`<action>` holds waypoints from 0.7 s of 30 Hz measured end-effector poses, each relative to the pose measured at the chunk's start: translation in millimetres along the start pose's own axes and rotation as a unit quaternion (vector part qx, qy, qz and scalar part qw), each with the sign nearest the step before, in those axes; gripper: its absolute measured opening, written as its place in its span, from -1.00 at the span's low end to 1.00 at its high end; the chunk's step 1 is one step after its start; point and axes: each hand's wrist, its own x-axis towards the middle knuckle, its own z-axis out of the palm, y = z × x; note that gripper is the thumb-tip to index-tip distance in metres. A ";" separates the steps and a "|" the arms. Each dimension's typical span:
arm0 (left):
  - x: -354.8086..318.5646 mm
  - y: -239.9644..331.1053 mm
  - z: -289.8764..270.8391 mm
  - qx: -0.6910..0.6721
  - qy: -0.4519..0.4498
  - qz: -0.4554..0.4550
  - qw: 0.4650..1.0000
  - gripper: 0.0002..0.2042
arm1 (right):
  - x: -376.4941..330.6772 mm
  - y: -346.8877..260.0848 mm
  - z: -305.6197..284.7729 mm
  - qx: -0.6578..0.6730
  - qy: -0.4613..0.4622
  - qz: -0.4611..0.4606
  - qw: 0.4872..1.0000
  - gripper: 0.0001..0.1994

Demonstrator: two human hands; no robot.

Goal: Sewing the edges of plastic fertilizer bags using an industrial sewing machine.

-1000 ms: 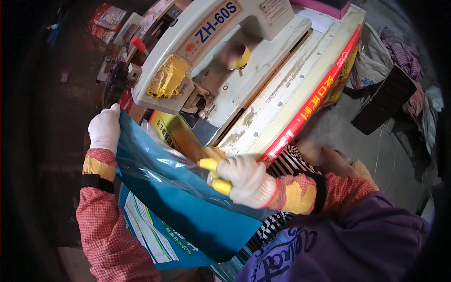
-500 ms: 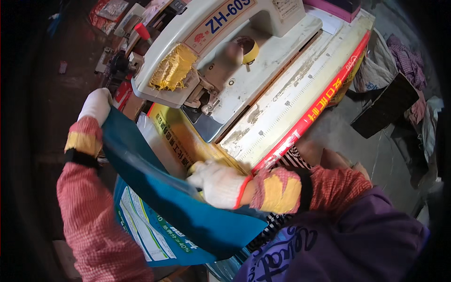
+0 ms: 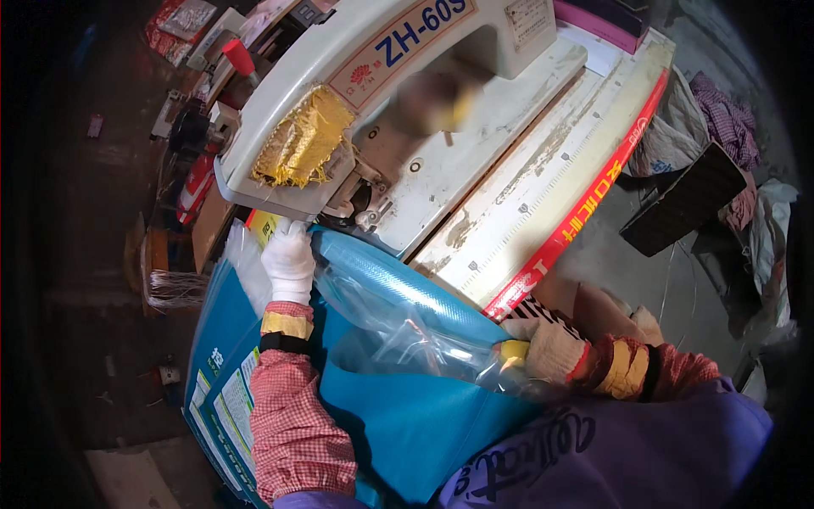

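Note:
A large blue woven sack [image 3: 441, 416] with a clear plastic liner [image 3: 398, 318] lies across my lap, its mouth edge along the sewing machine table. My left hand [image 3: 290, 261], in a white glove, is closed on the mouth edge just below the machine head. At the other end of the mouth, my right hand [image 3: 549, 349] grips the sack and liner; its glove shows a yellow patch at the fingertips. The white sewing machine [image 3: 373, 76] stands ahead, its needle area [image 3: 365, 204] just beyond my left hand. My fingertips are partly hidden.
The table [image 3: 526, 195] has a ruler-marked strip with a red front edge. A yellow cloth [image 3: 305, 140] is fixed to the machine head. Right of the table are a dark flat panel [image 3: 687, 199] and piled cloth [image 3: 727, 119]. Threads [image 3: 176, 288] hang at left.
My left hand has swung right and down to beside the machine head. My right hand has slid right. The sack's mouth edge now lies at the table, with the clear liner showing.

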 end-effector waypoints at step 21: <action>2.1 31.3 -42.7 -0.057 -0.281 -0.040 0.957 -0.88 | -15.7 -39.9 30.8 -0.372 0.232 0.268 0.858 -0.38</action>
